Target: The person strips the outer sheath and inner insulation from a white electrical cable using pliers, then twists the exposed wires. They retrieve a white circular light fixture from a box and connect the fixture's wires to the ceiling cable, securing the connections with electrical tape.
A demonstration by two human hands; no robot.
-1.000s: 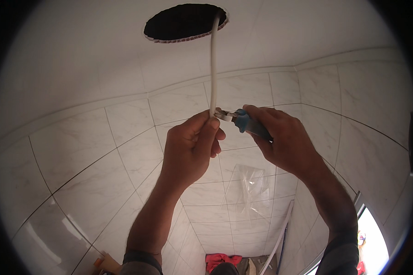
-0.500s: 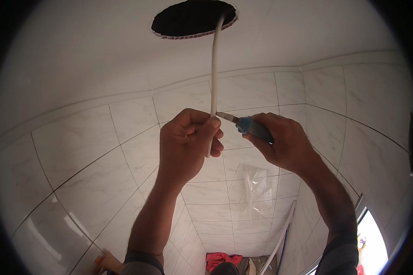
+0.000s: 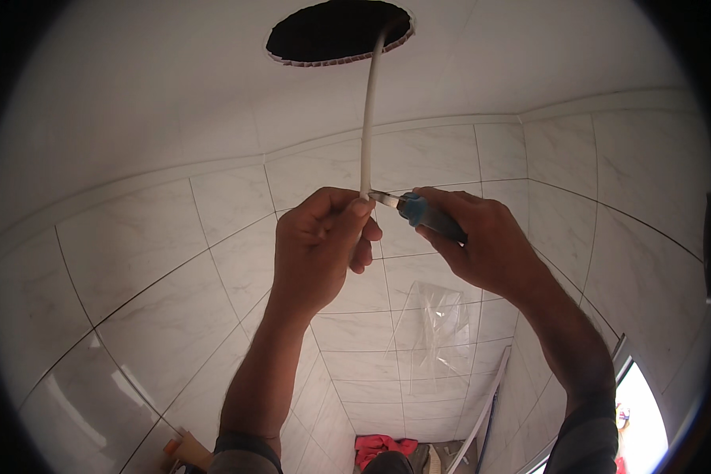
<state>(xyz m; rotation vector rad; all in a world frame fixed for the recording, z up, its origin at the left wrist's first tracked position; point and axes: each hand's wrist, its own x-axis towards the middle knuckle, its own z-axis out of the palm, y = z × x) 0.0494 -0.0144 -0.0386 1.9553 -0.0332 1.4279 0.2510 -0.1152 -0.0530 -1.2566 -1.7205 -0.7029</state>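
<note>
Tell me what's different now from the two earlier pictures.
The right hand has rolled the pliers, turning their head: broad-side on at first, then narrow, now partly turned back. The cable's lower end, visible half a second ago below the left hand, no longer shows clearly. Nothing was newly grasped or released: left hand pinches cable, right holds pliers at it.

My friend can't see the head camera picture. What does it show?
A left hand pinches a white cable hanging from a dark ceiling hole, while the right hand holds blue-and-grey pliers at it. Pale tiled walls stand behind.
</note>
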